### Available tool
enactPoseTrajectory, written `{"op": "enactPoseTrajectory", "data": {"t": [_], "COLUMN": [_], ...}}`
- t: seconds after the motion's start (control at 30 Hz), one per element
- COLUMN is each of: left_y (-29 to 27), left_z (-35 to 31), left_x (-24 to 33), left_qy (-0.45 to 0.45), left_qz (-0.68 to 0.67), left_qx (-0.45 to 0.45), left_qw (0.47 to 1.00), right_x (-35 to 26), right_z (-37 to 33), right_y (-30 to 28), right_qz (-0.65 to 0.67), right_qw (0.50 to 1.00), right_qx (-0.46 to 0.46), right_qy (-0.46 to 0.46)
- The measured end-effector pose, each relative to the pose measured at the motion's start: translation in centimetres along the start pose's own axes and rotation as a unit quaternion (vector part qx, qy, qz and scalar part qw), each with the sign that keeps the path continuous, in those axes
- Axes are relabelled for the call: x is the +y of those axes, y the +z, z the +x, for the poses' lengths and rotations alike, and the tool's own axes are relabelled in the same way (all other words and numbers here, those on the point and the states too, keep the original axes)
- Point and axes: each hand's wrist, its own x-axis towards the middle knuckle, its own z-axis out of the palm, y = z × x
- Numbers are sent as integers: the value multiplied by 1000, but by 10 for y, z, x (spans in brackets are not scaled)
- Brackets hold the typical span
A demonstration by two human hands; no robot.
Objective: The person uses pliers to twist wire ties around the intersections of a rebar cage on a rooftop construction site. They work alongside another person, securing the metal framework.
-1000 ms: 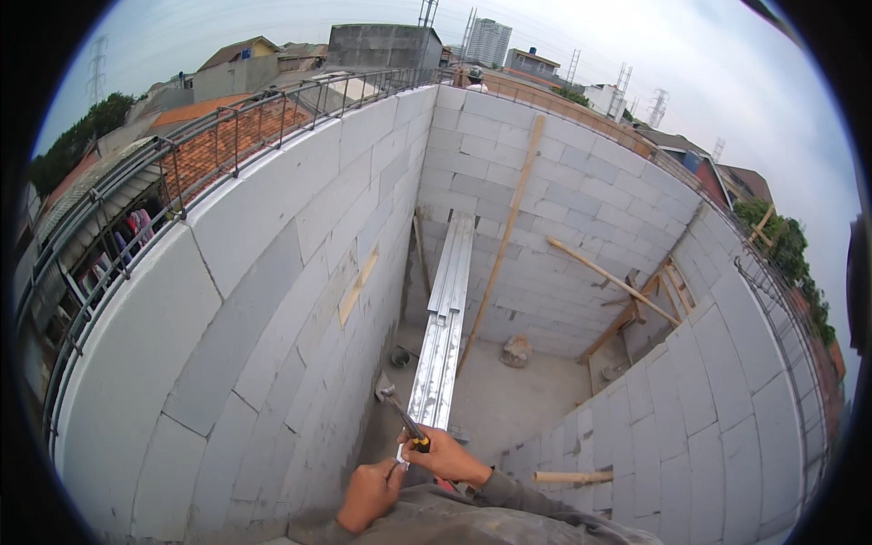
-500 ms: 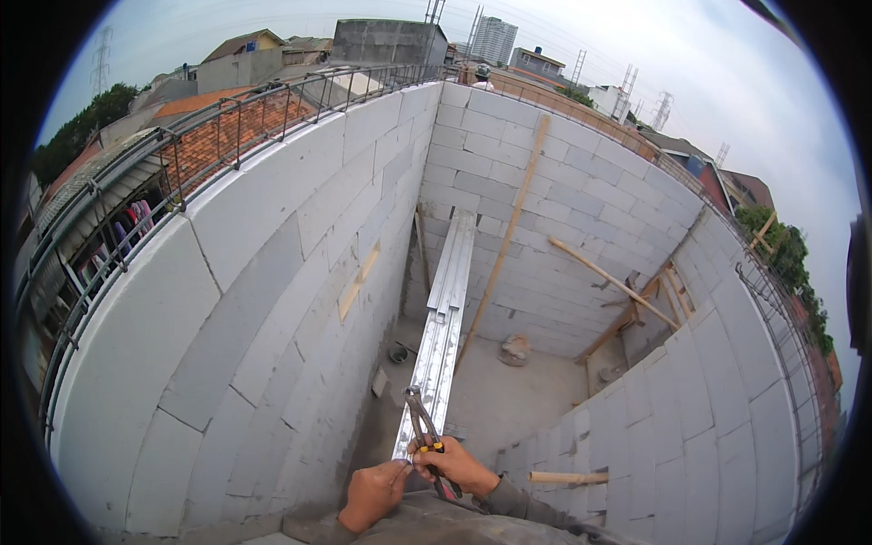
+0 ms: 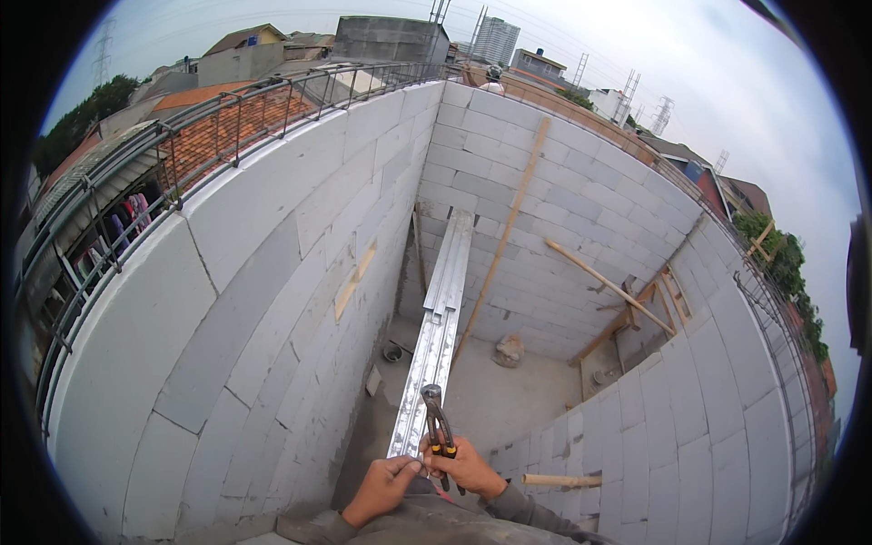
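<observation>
My right hand (image 3: 465,467) is closed around a pair of end-cutting pincers (image 3: 438,415), whose dark head points up and away and whose handles are black and yellow. Beside it, my left hand (image 3: 385,489) has thumb and fingers pinched together, almost touching the right fingers. Whatever lies in that pinch is too small to make out. Both hands are low in the picture, over the near end of long silvery metal channels (image 3: 427,363), which stretch away toward the far wall.
Pale block walls (image 3: 509,154) rise around a sunken floor (image 3: 481,391). Steel rebar cages (image 3: 173,168) run along the wall tops. Wooden poles (image 3: 610,284) lean inside, a short timber (image 3: 563,480) juts from the right wall, and a bag (image 3: 509,351) lies below.
The pincers' head has swung right and tilted, still in my right hand. My left hand has shifted slightly right and its pinch remains. The view has turned a little.
</observation>
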Motion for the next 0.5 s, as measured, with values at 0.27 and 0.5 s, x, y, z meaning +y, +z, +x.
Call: {"op": "enactPoseTrajectory", "data": {"t": [0.27, 0.5], "left_y": [-13, -35], "left_z": [3, -18], "left_x": [-9, 6], "left_qy": [-30, -43], "left_qz": [-35, 53], "left_qx": [62, 107], "left_qw": [997, 992], "right_x": [4, -14], "right_z": [26, 45], "right_y": [12, -8], "right_qz": [-58, 38], "right_qw": [996, 992], "right_qx": [25, 81], "right_qy": [-69, -86]}}
